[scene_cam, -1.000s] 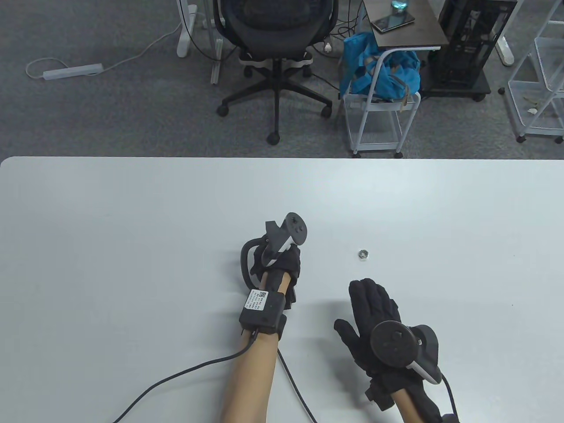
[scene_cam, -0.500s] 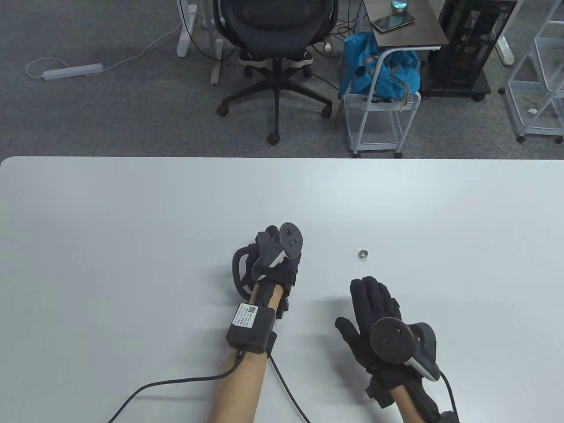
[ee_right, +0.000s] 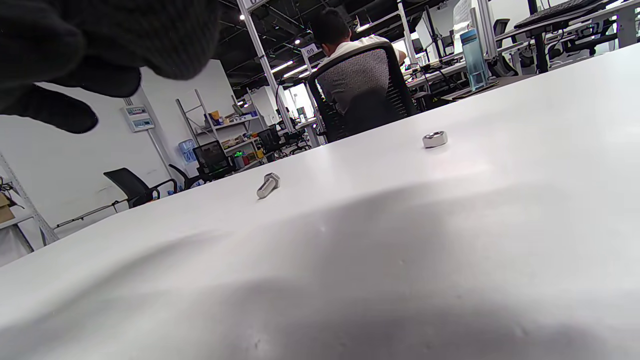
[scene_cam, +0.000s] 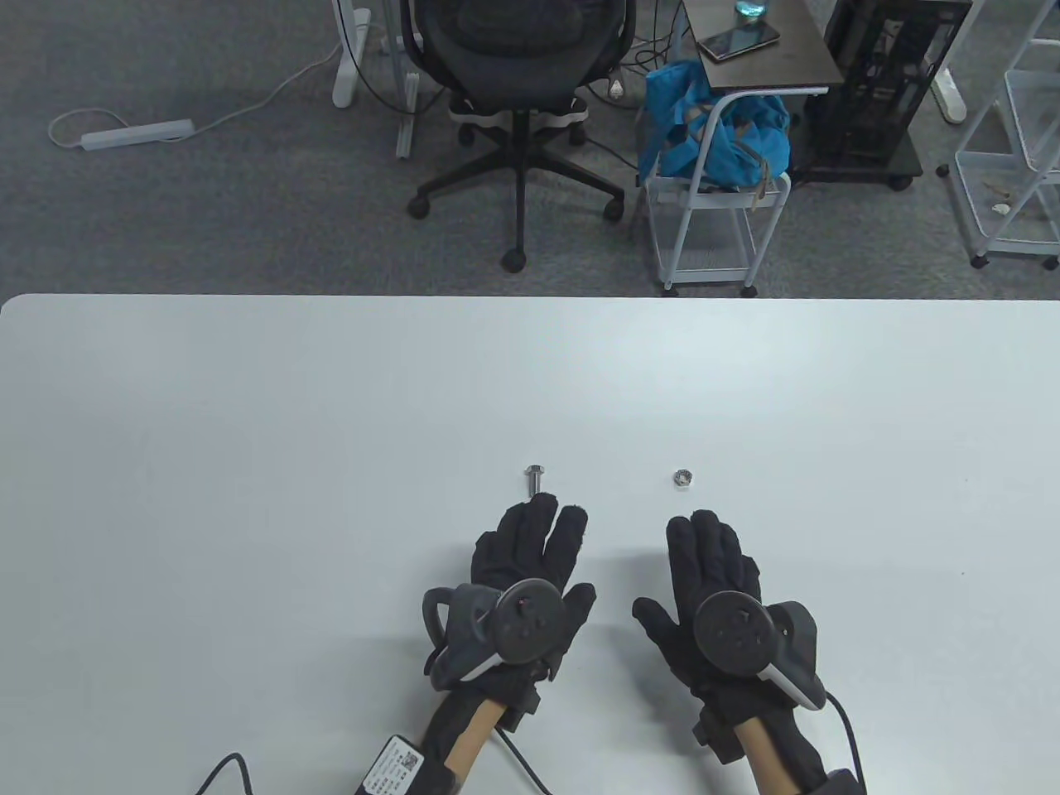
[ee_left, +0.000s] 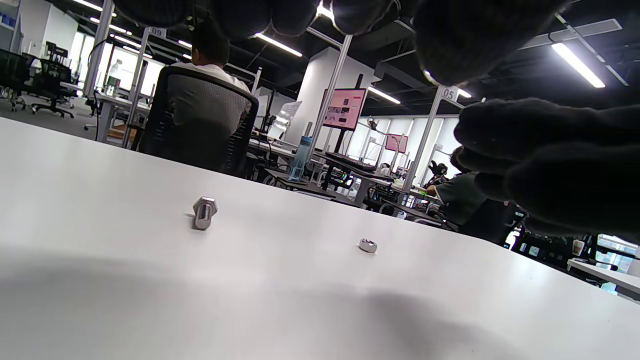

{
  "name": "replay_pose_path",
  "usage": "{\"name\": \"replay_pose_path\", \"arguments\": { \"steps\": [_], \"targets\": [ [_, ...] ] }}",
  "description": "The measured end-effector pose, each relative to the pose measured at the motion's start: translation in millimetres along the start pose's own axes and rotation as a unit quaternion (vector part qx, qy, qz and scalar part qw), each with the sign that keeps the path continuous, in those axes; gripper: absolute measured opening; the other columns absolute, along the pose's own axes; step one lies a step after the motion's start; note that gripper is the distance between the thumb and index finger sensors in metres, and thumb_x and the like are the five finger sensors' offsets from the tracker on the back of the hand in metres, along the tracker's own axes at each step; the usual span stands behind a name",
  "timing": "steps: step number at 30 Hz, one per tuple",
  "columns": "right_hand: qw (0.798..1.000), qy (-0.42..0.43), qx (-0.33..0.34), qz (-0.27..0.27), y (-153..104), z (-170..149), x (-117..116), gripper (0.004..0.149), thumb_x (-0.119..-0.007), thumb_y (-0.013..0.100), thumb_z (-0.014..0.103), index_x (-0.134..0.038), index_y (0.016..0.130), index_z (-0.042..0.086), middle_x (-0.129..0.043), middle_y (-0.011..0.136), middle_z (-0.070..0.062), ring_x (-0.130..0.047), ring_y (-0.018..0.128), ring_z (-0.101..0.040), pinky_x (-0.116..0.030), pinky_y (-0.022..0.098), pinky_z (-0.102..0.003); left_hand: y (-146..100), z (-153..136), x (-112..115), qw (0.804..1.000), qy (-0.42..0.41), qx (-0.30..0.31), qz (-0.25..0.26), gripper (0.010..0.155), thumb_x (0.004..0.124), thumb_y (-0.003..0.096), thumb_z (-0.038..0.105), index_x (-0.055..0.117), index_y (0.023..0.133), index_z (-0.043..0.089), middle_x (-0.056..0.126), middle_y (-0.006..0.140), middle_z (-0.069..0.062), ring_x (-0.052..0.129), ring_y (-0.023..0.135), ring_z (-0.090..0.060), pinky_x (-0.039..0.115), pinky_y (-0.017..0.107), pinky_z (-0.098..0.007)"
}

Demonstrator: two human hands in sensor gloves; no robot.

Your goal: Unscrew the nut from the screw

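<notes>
A small silver screw (scene_cam: 533,477) lies on the white table (scene_cam: 248,431), its hex head pointing away from me. The silver nut (scene_cam: 682,478) lies apart from it, to the right. My left hand (scene_cam: 530,551) is flat, palm down and open, its fingertips just short of the screw. My right hand (scene_cam: 708,563) is flat and open, just short of the nut. Both hands hold nothing. The left wrist view shows the screw (ee_left: 204,212) and the nut (ee_left: 368,245). The right wrist view shows the screw (ee_right: 268,185) and the nut (ee_right: 434,139).
Beyond the table's far edge stand a black office chair (scene_cam: 517,74) and a white cart with a blue bag (scene_cam: 714,141). Glove cables (scene_cam: 530,766) trail off the near edge.
My left hand was closed with its fingers hidden; it turned palm down, drew back toward me and opened. The screw now lies bare on the table. My right hand barely moved.
</notes>
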State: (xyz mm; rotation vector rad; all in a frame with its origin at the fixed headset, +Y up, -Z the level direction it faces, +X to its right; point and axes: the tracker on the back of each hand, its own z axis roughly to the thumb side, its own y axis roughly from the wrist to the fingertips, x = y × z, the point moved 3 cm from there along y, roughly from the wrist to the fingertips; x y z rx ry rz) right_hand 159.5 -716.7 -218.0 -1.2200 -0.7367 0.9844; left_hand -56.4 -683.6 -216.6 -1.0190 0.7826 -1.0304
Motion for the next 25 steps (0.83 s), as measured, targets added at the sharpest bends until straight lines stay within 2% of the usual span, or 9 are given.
{"name": "replay_pose_path", "arguments": {
  "steps": [3, 8, 25],
  "targets": [
    [1.0, -0.006, 0.001, 0.006, -1, 1, -3, 0.094, -0.07, 0.055, 0.055, -0.014, 0.116, 0.012, -0.01, 0.119, -0.024, -0.022, 0.108, -0.054, -0.034, 0.07, -0.074, -6, -5, 8, 1.0, 0.006, 0.004, 0.009, 0.083, 0.077, 0.0485, 0.055, 0.04, 0.118, 0.029, 0.039, 0.125, -0.016, 0.045, 0.113, -0.044, 0.048, 0.074, -0.07],
    [1.0, -0.006, 0.002, 0.01, -2, 1, -6, 0.094, -0.069, 0.055, 0.055, -0.014, 0.116, 0.012, -0.01, 0.119, -0.023, -0.021, 0.108, -0.054, -0.034, 0.07, -0.073, -9, -18, 19, 1.0, -0.014, 0.0, -0.013, 0.082, 0.077, 0.0486, 0.054, 0.04, 0.118, 0.029, 0.038, 0.125, -0.016, 0.044, 0.114, -0.044, 0.046, 0.074, -0.071],
    [0.999, -0.016, 0.007, 0.036, -2, 5, -15, 0.092, -0.069, 0.055, 0.055, -0.016, 0.116, 0.012, -0.014, 0.12, -0.022, -0.023, 0.108, -0.053, -0.035, 0.07, -0.073, -10, -18, 21, 1.0, -0.017, 0.012, -0.01, 0.081, 0.076, 0.0487, 0.054, 0.043, 0.117, 0.028, 0.041, 0.124, -0.016, 0.046, 0.112, -0.044, 0.047, 0.073, -0.07]
  ]
}}
